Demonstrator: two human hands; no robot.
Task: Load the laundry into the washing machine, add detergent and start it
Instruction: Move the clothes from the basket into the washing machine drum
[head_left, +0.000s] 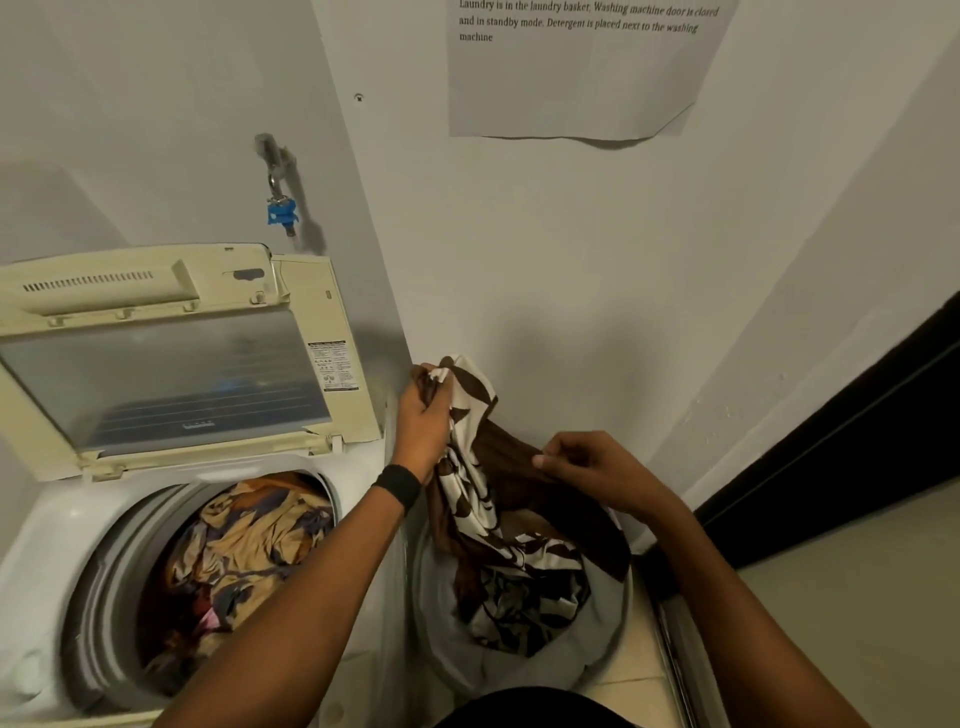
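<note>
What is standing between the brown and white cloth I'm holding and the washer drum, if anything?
Nothing visible. The lid is raised and the drum is open, with clothes already inside. The left hand grips the brown-and-white cloth, the right hand pinches brown fabric; both pieces hang into the basket.

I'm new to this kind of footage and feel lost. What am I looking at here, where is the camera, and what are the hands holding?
There is one picture, taken by a camera worn on a person's head, looking down at their bare hands. At the picture's left stands a top-loading washing machine with its lid raised and patterned laundry inside. Beside it sits a pale laundry basket. The left hand grips a brown-and-white cloth whose lower part lies in the basket; the right hand pinches the same cloth.
</note>
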